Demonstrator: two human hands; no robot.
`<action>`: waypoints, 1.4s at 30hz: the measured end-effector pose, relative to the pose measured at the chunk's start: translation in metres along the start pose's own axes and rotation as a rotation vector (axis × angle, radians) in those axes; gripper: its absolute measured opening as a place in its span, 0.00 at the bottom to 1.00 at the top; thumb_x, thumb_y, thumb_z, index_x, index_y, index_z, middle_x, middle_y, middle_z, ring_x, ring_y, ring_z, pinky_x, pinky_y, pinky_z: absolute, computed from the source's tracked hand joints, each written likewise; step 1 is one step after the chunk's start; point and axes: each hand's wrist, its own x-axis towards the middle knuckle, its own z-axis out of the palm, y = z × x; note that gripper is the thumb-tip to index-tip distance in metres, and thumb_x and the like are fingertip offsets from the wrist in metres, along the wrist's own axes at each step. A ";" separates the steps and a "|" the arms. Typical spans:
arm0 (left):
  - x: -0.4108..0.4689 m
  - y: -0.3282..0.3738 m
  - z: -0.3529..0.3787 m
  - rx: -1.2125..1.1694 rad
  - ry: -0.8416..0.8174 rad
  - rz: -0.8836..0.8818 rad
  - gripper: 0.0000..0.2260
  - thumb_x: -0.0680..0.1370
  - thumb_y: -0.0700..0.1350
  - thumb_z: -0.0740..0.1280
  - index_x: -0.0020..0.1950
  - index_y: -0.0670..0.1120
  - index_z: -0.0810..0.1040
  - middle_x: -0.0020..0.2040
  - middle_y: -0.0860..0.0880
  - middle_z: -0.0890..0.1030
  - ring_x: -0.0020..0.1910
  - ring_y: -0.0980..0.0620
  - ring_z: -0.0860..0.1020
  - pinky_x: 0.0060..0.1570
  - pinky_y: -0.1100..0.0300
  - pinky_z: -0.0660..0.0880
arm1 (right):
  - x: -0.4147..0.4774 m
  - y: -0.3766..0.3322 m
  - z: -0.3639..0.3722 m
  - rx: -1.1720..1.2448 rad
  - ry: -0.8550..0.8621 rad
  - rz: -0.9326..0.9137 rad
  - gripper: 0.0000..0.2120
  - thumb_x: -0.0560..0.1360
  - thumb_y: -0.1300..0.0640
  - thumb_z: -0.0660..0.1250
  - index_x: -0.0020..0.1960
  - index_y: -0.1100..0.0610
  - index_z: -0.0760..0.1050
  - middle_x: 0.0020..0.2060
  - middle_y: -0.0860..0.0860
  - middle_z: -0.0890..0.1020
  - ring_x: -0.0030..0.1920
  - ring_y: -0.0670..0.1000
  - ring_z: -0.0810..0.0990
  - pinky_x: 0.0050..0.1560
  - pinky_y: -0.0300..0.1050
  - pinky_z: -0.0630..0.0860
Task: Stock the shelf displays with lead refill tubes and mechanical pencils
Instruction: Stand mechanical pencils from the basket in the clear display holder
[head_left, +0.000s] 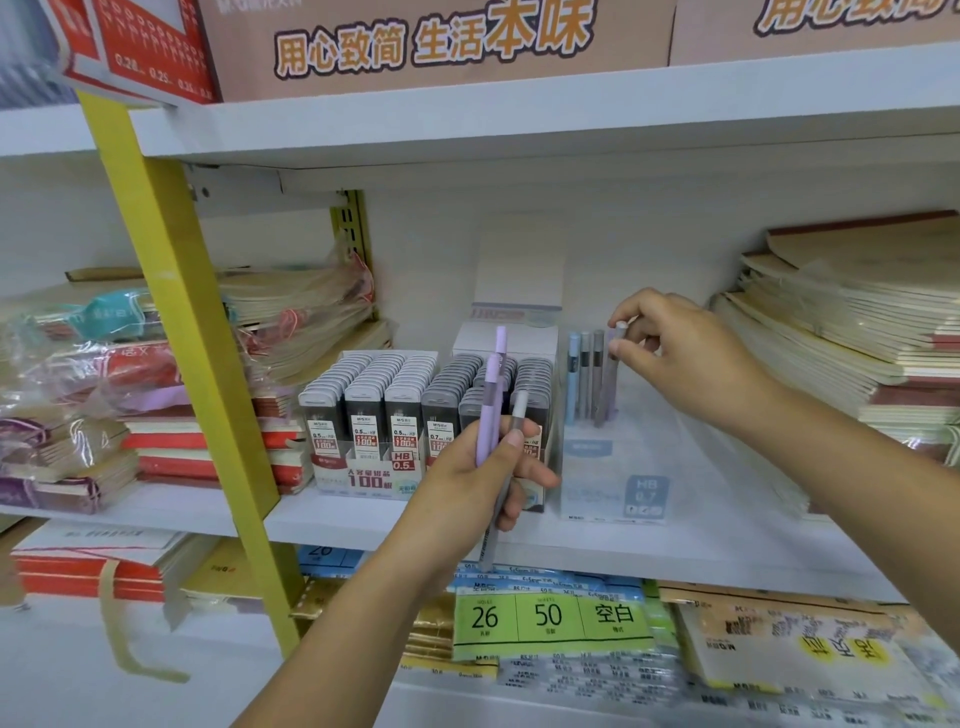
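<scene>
Mechanical pencil (609, 384), grey-lilac, stands nearly upright at the back left of the clear display box (613, 488). Its tip is down inside the box, just beside three standing pencils (584, 374). Right hand (685, 358) pinches its cap end between thumb and forefinger, the other fingers curled loosely clear. Left hand (467, 483) grips the spare pencils (491, 410), lilac and grey, fingers wrapped round the barrels. It holds them in front of the lead refill tubes (395, 405).

Step in hand, by my judgement: seating this pencil in the row. Best lowered straight down, kept parallel to its neighbours so it does not tip them. Release only once the tip rests on the box floor. Whether it has bottomed cannot be told through the hazy plastic.

Room: the box looks mostly unfilled to the right and front, so the row can grow that way. Upper shelf board (519, 130) sits well above the pencil tops, so headroom looks ample. Notebook stacks (841, 343) lie near the right wrist, so withdraw that hand toward the body, not sideways. The upper ends of the spare pencils stand close before the refill tube caps, so a forward drift of the left hand could topple that packed front row. Shelf edge (623, 556) lies just before the box.
</scene>
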 end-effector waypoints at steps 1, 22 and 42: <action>0.001 -0.001 0.000 -0.007 -0.003 0.002 0.10 0.85 0.48 0.58 0.60 0.48 0.76 0.41 0.48 0.85 0.28 0.55 0.71 0.30 0.63 0.71 | 0.001 0.000 0.000 -0.005 0.004 0.000 0.09 0.76 0.52 0.68 0.52 0.49 0.69 0.36 0.42 0.78 0.44 0.47 0.73 0.40 0.45 0.66; 0.002 0.009 0.012 -0.199 -0.079 -0.025 0.09 0.84 0.43 0.61 0.59 0.43 0.79 0.45 0.46 0.86 0.35 0.55 0.76 0.36 0.62 0.75 | -0.030 -0.071 -0.008 0.606 -0.287 0.215 0.09 0.77 0.51 0.67 0.57 0.45 0.76 0.41 0.41 0.85 0.43 0.31 0.79 0.40 0.20 0.68; 0.000 -0.003 -0.009 -0.102 -0.015 -0.073 0.11 0.84 0.52 0.59 0.55 0.52 0.81 0.34 0.51 0.75 0.25 0.57 0.62 0.24 0.66 0.61 | -0.010 -0.015 0.005 0.117 0.045 0.033 0.04 0.78 0.55 0.65 0.52 0.50 0.71 0.42 0.45 0.80 0.44 0.47 0.81 0.46 0.43 0.77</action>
